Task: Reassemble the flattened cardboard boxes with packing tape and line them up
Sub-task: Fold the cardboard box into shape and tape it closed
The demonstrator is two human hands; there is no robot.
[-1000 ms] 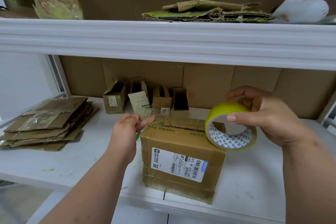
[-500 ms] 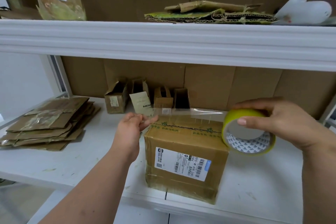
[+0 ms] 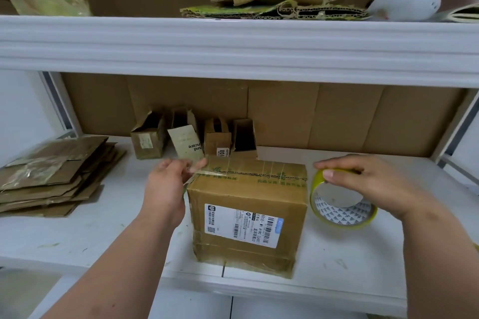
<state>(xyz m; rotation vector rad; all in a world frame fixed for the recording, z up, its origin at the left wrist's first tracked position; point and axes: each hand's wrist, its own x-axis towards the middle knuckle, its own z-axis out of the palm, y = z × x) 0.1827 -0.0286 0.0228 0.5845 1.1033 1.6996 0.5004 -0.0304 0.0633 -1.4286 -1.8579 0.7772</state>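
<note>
Clear tape (image 3: pixel 248 167) runs across the top of the box (image 3: pixel 246 215), from the left hand (image 3: pixel 166 184) to the roll (image 3: pixel 342 202) in the right hand (image 3: pixel 373 181). Left fingers (image 3: pixel 199 164) pinch the tape's free end at the box's upper left corner, just off the edge. Right fingers curl over the yellow roll's rim, thumb (image 3: pixel 334 173) on its near face, gripping it just right of the box and low beside the top right corner. The box stands closed near the front edge of the white shelf (image 3: pixel 77 235), label facing forward. Four small boxes (image 3: pixel 191 137) stand in a row behind it against the back wall. Flattened boxes (image 3: pixel 51 176) lie stacked at far left.
</note>
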